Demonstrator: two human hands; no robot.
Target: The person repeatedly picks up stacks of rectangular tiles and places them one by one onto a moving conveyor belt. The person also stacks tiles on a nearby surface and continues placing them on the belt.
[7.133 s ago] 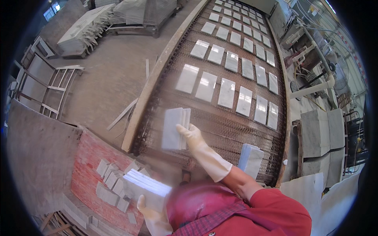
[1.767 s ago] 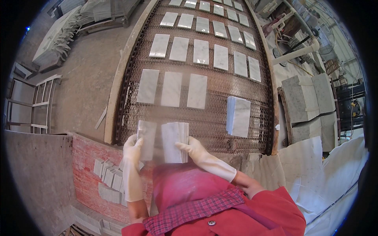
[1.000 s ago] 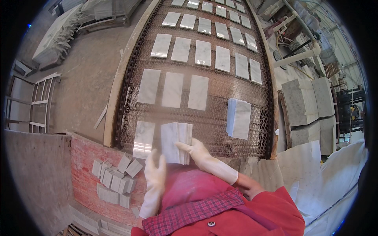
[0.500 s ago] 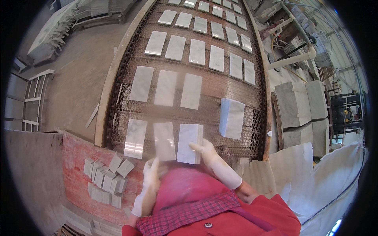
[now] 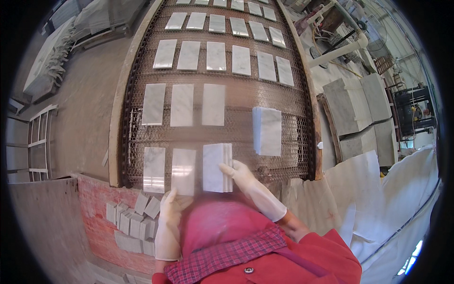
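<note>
Head view, looking down: we see a wire-mesh conveyor belt [image 5: 293, 102] running away from us, w/ rows of white marble tiles lying flat on it. Our right hand [image 5: 240, 173], in a pale rubber glove, rests on a small stack of tiles [image 5: 218, 167] at the near end of the belt; fingers curl over the stack's right edge, gripping it. Our left hand [image 5: 171, 204], also gloved, sits at the near edge of a single tile [image 5: 184, 172] just left of the stack; fingertips touch its lower edge, fingers fairly close together, but we can't tell if they actually grip it. Another tile [image 5: 154, 169] lies further left in the same row, apart from both hands. A second, thicker stack [image 5: 267, 131] sits on the belt's right side, well apart from our hands. Below the belt's near-left corner, a pile of small grey tile pieces [image 5: 134, 222] rests on a red surface [image 5: 97, 222]. Large stone slabs [image 5: 359, 111] lie to the right of the belt. A red garment w/ plaid collar fills the lower centre.
</note>
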